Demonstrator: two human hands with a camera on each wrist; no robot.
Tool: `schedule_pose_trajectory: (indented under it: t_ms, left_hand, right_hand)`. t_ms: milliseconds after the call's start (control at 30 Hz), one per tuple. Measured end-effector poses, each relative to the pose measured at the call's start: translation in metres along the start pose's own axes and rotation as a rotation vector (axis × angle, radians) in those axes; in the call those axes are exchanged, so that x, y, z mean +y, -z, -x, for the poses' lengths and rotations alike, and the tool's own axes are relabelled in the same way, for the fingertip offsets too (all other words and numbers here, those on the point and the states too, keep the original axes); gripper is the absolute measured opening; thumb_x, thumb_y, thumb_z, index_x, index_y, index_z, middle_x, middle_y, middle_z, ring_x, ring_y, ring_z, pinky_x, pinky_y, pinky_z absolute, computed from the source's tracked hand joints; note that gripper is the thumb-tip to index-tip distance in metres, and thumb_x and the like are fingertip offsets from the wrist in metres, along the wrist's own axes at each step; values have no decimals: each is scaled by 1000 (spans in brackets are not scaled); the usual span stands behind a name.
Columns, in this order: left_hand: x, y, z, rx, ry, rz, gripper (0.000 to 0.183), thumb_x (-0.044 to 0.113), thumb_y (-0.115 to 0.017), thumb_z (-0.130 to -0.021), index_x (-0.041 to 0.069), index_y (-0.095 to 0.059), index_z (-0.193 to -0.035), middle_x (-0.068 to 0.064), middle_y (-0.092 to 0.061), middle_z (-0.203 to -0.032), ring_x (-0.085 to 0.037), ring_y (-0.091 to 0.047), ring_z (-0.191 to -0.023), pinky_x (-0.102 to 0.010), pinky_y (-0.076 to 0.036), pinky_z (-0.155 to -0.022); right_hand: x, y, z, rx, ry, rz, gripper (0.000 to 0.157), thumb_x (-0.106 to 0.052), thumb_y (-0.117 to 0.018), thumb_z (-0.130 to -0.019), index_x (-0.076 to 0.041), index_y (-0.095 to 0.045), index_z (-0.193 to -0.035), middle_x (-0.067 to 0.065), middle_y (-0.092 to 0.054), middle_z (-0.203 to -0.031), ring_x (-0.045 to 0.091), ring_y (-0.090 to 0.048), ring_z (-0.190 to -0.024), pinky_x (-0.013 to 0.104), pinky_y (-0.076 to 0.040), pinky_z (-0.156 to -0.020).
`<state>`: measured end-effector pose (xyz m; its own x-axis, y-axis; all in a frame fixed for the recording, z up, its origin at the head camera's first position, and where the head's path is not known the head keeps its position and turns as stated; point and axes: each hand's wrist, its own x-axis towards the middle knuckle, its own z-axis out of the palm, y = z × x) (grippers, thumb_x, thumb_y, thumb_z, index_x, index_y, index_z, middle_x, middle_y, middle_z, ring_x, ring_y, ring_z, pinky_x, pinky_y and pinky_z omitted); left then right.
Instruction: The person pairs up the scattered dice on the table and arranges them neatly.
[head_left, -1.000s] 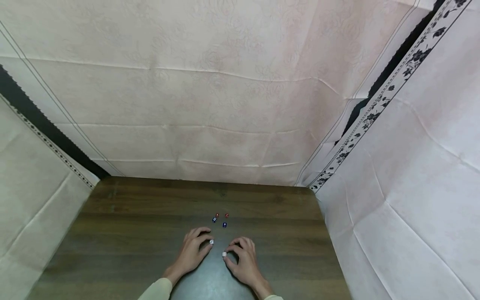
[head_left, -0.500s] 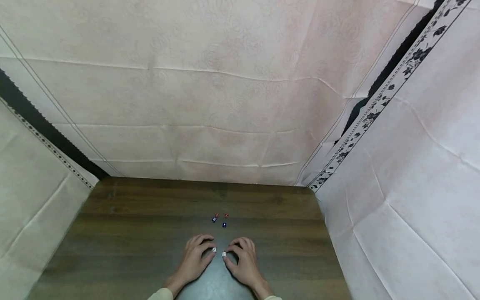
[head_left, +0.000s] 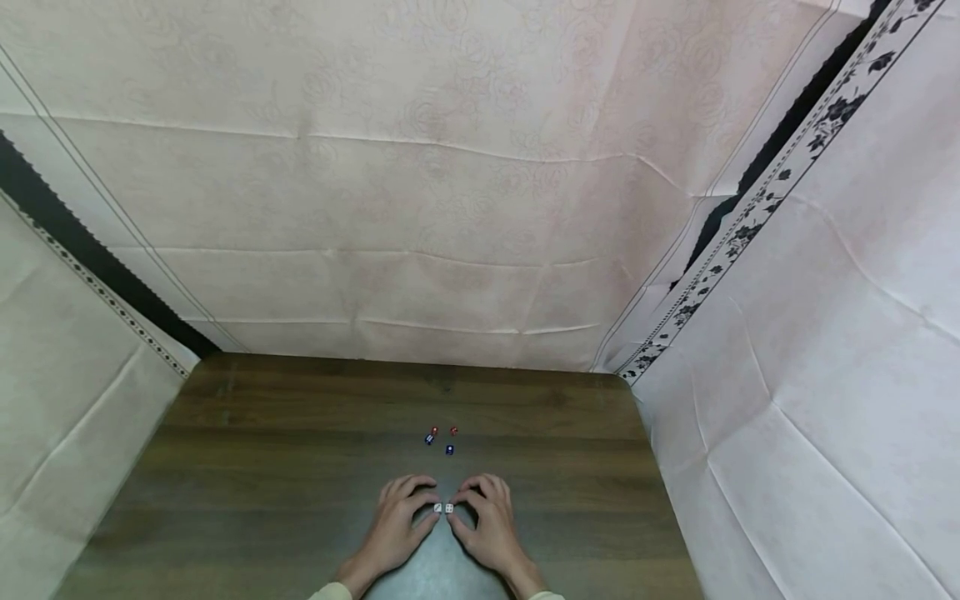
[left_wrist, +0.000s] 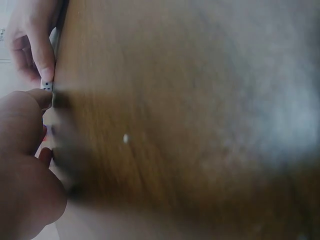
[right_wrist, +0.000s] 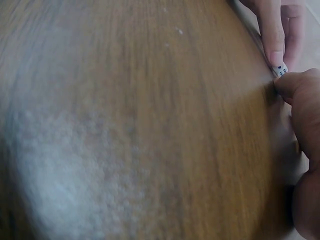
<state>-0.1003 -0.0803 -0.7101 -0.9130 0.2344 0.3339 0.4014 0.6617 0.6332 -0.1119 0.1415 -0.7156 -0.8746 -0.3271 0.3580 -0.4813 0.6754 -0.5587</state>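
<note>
Two small white dice sit side by side on the wooden table in the head view. My left hand [head_left: 399, 527] pinches the left white die [head_left: 438, 507] between thumb and index finger. The right white die [head_left: 449, 508] is pinched the same way by my right hand [head_left: 487, 527]. Only a sliver of space shows between the dice. In the left wrist view, a white die [left_wrist: 47, 85] shows between the two hands' fingertips. Black pips mark the white die [right_wrist: 281, 70] in the right wrist view, partly covered by fingers.
Beyond the hands lie a red die [head_left: 434, 431] and a blue die [head_left: 429, 439] close together. To their right are another red die [head_left: 453, 431] and another blue die [head_left: 449, 450]. Pale cloth [head_left: 450, 208] hangs behind the wooden table [head_left: 262, 467] and along both sides.
My left hand has moved right and nearer the body with its white die, bringing it next to the other white die. My right hand and the colored dice have stayed put.
</note>
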Motion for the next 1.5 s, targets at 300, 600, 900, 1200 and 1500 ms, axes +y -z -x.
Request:
schedule_pose_trajectory:
  t_ms: [300, 600, 900, 1200, 1500]
  left_hand:
    - [3, -3, 1, 4, -3, -4, 17, 17, -94, -94, 22, -87, -108, -3, -77, -133, -30, -66, -130, -69, -43, -111]
    - [3, -5, 1, 11, -2, -5, 15, 20, -93, -94, 23, -87, -108, -1, -77, -133, -30, -65, -131, -69, -41, -112]
    - [1, -7, 1, -7, 24, 16, 14, 21, -91, -97, 24, -87, -109, 0, -76, -135, -31, -64, -133, -71, -40, -113]
    - [-1, -7, 2, -60, 77, 56, 14, 24, -89, -100, 25, -88, -114, -1, -76, -139, -35, -62, -139, -75, -36, -120]
    - [-3, -10, 4, -61, 84, 51, 13, 27, -89, -100, 26, -88, -113, 0, -76, -139, -34, -62, -139, -75, -36, -121]
  right_hand:
    - [0, 0, 0, 1, 8, 6, 18, -26, -96, -92, -29, -81, -102, -7, -71, -121, 17, -60, -124, 56, -42, -114]
    - [1, -1, -1, 12, 21, 4, 18, -25, -97, -91, -27, -83, -102, -5, -72, -121, 19, -60, -124, 56, -42, -114]
    - [3, -1, -1, 22, 43, 16, 19, -25, -97, -91, -26, -83, -103, -3, -72, -120, 21, -61, -123, 56, -43, -113]
    - [1, 2, -1, 15, 36, 12, 18, -25, -97, -91, -26, -83, -103, -2, -72, -120, 21, -62, -123, 57, -43, -113]
    - [0, 2, 0, -2, 16, 17, 19, -26, -97, -91, -29, -82, -103, -5, -72, -121, 18, -60, -124, 58, -44, -113]
